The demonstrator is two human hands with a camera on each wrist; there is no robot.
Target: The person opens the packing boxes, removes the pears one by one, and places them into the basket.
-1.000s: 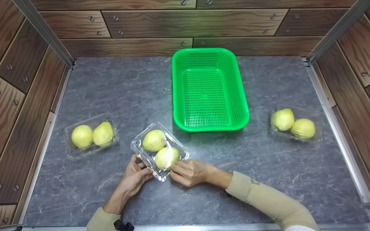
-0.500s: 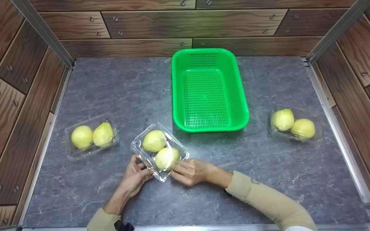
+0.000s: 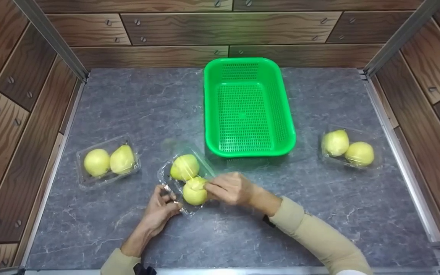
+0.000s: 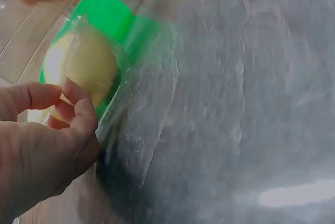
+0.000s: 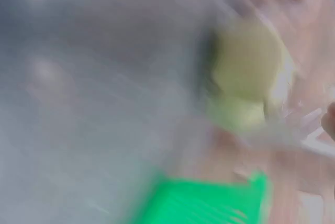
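A clear plastic clamshell box (image 3: pixel 164 179) lies tilted across the front of the table with two yellow-green pears (image 3: pixel 185 167) in it. At its near left edge my left hand (image 3: pixel 158 209) pinches the rim between thumb and fingers, seen close up in the left wrist view. My right hand (image 3: pixel 232 188) pinches the near right edge of the lid (image 3: pixel 206 165), which stands partly raised and blurred over the pears. In the right wrist view motion blurs nearly everything; one pear (image 5: pixel 246 62) is recognisable there.
A green perforated basket (image 3: pixel 288 126) stands behind the box, slightly right. Another clear box (image 3: pixel 84 182) with two pears lies at the left, and a third box (image 3: pixel 377 162) with two pears at the right. Wood-patterned walls enclose the grey table (image 3: pixel 139 103).
My right hand has moved up and slightly right, and the lid of the middle box has lifted from its base. The left hand keeps its place on the rim.
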